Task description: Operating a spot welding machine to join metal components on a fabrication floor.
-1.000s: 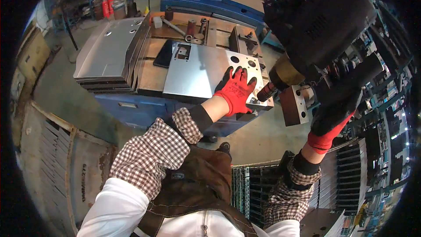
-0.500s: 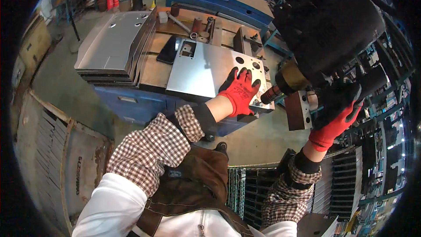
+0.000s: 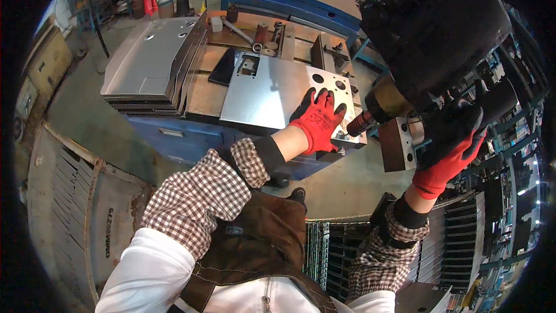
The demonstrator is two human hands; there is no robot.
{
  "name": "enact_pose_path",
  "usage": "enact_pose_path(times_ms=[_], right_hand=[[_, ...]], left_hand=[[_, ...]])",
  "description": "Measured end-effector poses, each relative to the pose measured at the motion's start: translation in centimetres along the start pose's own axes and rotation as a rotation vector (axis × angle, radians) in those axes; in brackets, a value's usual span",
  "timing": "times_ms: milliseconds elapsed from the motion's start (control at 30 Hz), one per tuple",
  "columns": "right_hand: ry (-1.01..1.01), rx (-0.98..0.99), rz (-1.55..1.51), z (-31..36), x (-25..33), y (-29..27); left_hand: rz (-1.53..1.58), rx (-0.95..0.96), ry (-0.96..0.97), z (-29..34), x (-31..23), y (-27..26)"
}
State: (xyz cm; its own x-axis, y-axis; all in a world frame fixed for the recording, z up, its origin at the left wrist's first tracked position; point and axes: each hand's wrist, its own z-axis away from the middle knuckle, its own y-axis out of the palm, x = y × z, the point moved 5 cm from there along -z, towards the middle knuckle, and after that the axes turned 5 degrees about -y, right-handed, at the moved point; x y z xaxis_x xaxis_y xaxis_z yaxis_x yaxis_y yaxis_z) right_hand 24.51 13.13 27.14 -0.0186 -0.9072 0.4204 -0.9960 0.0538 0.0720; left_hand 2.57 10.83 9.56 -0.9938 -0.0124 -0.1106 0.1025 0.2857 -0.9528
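My left hand (image 3: 318,122), in a red glove with black fingertips, lies with fingers spread on a flat sheet-metal panel (image 3: 260,95). The panel has a square cutout at its far left and round holes at its right end. Just right of that hand, a ridged spindle tip (image 3: 360,123) points down at the panel's near right corner. It belongs to a black drilling or tapping machine head (image 3: 446,40). My right hand (image 3: 449,156), gloved alike, is closed against a dark cylindrical handle (image 3: 501,101) on that head; some fingers blend into the black.
Bent metal panels (image 3: 153,58) are stacked at the worktable's left. A dark phone-like slab (image 3: 223,69), a wrench (image 3: 238,32) and clamping blocks (image 3: 319,52) lie on the table. A drilled metal block (image 3: 397,145) hangs beside the spindle. A rusty metal bin (image 3: 116,220) stands at left.
My right hand and the machine head appear slightly further right, largely with a small shift of the whole view. My left hand stays on the same part of the panel.
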Motion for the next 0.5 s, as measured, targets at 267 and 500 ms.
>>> enact_pose_path(times_ms=[267,500], right_hand=[[-0.198,0.084,0.308,-0.4,-1.2,-1.6],[-0.127,0.007,0.134,-1.0,-0.4,-0.7]], left_hand=[[0.002,-0.007,0.004,-0.1,0.1,0.2],[-0.006,-0.02,0.012,0.2,0.1,0.1]])
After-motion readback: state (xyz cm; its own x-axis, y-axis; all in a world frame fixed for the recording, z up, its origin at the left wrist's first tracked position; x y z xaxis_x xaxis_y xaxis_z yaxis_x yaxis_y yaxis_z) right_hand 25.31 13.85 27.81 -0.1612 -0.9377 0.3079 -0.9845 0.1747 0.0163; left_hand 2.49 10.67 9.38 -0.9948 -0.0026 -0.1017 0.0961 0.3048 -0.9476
